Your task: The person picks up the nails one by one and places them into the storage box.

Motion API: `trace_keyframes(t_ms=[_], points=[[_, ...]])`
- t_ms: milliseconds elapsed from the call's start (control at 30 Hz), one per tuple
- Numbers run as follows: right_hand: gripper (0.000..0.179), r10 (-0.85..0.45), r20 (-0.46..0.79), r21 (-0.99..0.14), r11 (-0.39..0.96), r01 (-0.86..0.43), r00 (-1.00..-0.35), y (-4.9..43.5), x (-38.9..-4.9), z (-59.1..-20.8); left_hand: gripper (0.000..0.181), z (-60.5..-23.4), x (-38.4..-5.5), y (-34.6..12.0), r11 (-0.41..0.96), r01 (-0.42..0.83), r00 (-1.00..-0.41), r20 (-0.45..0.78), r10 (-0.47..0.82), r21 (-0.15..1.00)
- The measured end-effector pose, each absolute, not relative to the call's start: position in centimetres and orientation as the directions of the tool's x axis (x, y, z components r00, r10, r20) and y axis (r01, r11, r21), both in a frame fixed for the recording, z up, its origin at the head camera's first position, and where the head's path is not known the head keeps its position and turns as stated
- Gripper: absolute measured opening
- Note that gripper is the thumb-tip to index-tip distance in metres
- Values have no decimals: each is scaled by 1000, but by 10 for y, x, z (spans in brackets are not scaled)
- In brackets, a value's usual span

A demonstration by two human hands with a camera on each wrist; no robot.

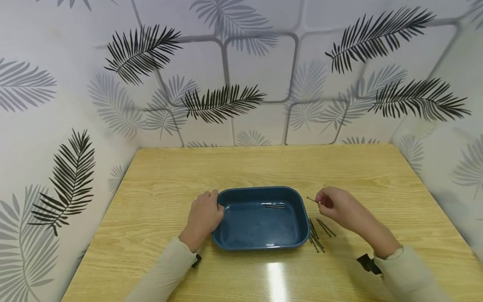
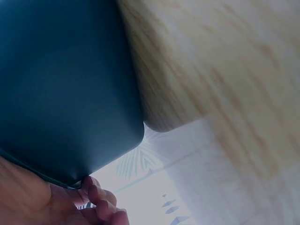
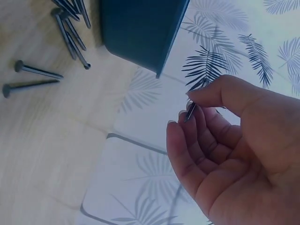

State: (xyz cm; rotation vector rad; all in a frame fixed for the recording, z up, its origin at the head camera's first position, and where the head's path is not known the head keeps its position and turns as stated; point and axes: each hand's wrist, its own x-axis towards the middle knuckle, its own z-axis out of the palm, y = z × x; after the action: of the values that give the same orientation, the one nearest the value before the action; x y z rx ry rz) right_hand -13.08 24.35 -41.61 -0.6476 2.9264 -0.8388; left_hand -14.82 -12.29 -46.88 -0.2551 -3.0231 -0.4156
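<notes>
- Head view: a dark blue, rounded rectangular plastic tray (image 1: 260, 228) rests on a pale yellow, wood-grained worktop (image 1: 188, 167), with a white wall (image 1: 260, 121) printed with black and grey leaves beyond it.
- Head view: the left hand (image 1: 203, 214), in a light beige sleeve (image 1: 166, 268), is at the tray's left end, clamped on its rim.
- Head view: the right hand (image 1: 339, 207) is raised to the right of the tray, thumb and fingertips pinching one thin, dark metal nail (image 1: 311, 199), whose free end points toward the tray.
- Head view: thin metal nails (image 1: 275, 206) lie side by side inside the tray, near its far wall; their exact count is hard to tell.
- Head view: a loose group of dark metal nails (image 1: 316, 241) lies on the worktop just beside the tray's right end.
- Left wrist view: the thumb and curled fingers hold the tray's rim at a corner.
- Right wrist view: the pinched nail is apart from the tray, partly hidden by the fingertips; two nails lie a little farther from the tray than the bunch near its outer wall.
</notes>
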Motion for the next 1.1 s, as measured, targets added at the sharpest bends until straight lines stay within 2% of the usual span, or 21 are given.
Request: trace_keyframes(t_ms=[300,733,967,1100], points=[[10,-489,132,-428,756,-495,-862,231,-138,-410,24,-466,-147,-123,949,177,-983,103,155,262],[15,-615,315,-232,689,-687,-723,197,-134,-432,24,-467,-147,-123,949,176,-982,111,151,263],[16,-660,312,-192,661,-725,-684,178,-137,-445,21,-467,-147,-123,947,177,-982,111,153,268],[17,-671,291,-184,660,-728,-682,168,-140,-453,22,-467,-148,-123,948,173,-983,106,149,269]])
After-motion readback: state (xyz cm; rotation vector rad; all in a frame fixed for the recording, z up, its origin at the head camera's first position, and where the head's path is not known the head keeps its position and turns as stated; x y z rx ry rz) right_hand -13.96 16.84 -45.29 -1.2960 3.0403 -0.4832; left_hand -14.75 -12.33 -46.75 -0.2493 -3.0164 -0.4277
